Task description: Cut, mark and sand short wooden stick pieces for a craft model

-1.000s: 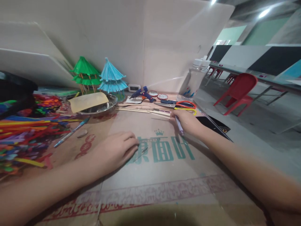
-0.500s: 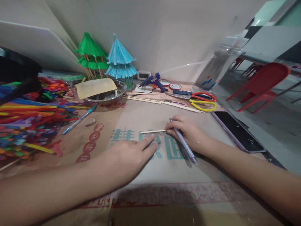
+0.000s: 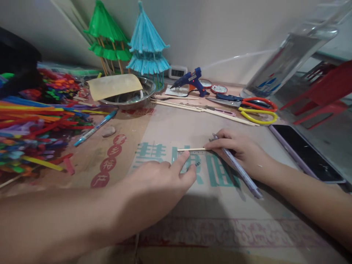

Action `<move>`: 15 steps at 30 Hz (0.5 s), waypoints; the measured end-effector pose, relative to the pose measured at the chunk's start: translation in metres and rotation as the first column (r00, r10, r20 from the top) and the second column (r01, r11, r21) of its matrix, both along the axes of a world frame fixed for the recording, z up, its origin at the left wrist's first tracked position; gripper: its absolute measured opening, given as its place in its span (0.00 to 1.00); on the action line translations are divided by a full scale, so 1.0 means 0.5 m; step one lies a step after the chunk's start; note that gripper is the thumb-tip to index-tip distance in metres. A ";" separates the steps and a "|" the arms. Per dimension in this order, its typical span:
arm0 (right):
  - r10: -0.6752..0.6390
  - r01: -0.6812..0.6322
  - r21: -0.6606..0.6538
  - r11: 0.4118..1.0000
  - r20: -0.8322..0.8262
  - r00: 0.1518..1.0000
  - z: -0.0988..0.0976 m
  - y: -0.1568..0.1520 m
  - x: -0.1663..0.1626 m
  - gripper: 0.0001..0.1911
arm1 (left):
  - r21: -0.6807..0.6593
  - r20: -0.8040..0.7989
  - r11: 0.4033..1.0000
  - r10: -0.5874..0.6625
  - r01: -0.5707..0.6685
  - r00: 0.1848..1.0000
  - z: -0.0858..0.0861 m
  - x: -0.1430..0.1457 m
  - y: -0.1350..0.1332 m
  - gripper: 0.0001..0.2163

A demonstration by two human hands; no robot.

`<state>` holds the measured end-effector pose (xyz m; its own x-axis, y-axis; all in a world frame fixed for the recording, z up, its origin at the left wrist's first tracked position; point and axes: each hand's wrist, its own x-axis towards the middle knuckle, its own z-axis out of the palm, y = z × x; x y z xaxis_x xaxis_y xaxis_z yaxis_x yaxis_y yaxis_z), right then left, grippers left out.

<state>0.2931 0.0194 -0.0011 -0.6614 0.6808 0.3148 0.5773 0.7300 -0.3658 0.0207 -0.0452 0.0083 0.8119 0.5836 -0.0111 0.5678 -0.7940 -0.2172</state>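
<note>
A thin wooden stick [image 3: 192,149] lies across the cardboard sheet [image 3: 170,128], along what looks like a clear ruler [image 3: 197,164] with small tick marks. My left hand [image 3: 162,183] rests palm down. Its index fingertip touches the ruler beside the stick, and the thumb is spread apart from it. At the stick's right end, the thumb and fingertips of my right hand [image 3: 236,148] are closed on it. That same hand also keeps a purple pen [image 3: 243,172] slanted through its fingers, tip up and left. The rest of the ruler is hard to make out.
Colourful pipe cleaners [image 3: 33,124] pile up at left, by a blue pen [image 3: 95,128]. Behind stand green [image 3: 107,29] and blue [image 3: 148,40] pagoda models, a metal bowl [image 3: 150,90] and a glue gun [image 3: 192,80]. Scissors [image 3: 258,110], a phone [image 3: 308,152] and a bottle [image 3: 283,66] are right.
The view has shifted, so the background sits higher and further right. My left index fingertip has come up against the stick's edge; my right hand still grips the pen and stick.
</note>
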 end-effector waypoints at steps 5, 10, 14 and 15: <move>0.003 -0.003 0.000 1.000 -0.008 1.000 -0.002 -0.003 -0.003 0.15 | 0.056 0.004 0.998 0.012 -0.012 1.000 0.000 0.003 -0.011 0.22; 0.012 -0.012 -0.044 0.999 0.017 1.000 -0.001 -0.001 0.000 0.14 | 0.082 0.025 0.996 0.018 -0.020 1.000 0.000 0.003 -0.011 0.19; -0.014 0.014 -0.056 0.998 0.004 1.000 -0.001 0.001 0.001 0.14 | 0.056 0.040 0.998 0.026 -0.029 0.999 -0.006 0.003 -0.009 0.17; -0.016 0.016 -0.055 0.998 0.006 1.000 -0.001 0.001 0.001 0.14 | 0.057 0.043 0.998 0.025 -0.028 0.999 -0.008 0.003 -0.009 0.17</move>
<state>0.2935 0.0199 -0.0017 -0.6520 0.7073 0.2732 0.5907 0.6998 -0.4018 0.0221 -0.0498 0.0042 0.7952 0.6037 0.0572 0.5982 -0.7655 -0.2370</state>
